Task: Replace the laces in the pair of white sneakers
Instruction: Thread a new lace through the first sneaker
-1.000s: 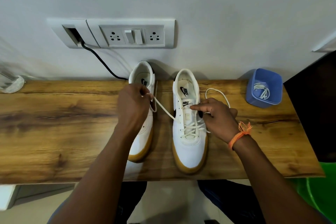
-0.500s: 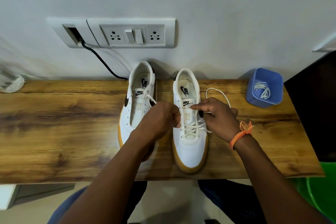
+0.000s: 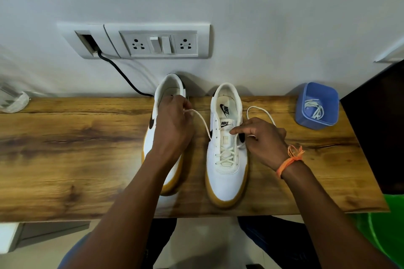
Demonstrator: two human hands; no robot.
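Two white sneakers with tan soles stand toes toward me on the wooden table (image 3: 65, 159). The right sneaker (image 3: 227, 172) is laced through its lower eyelets with a cream lace (image 3: 202, 121). My left hand (image 3: 172, 129) hovers over the left sneaker (image 3: 169, 87) and pinches the lace's left end, stretched taut from an eyelet. My right hand (image 3: 262, 140) rests on the right sneaker's right side, index finger pointing at the tongue, and holds the lace's other end, which loops behind it.
A blue plastic tub (image 3: 317, 105) with white laces inside sits at the table's back right. A socket panel (image 3: 157, 41) with a black cable (image 3: 122, 74) is on the wall behind the shoes. A clear object (image 3: 13, 100) lies at far left.
My left hand went from beside the right sneaker's eyelets up and left, pulling the lace end taut over the left sneaker. My right hand stayed on the right sneaker.
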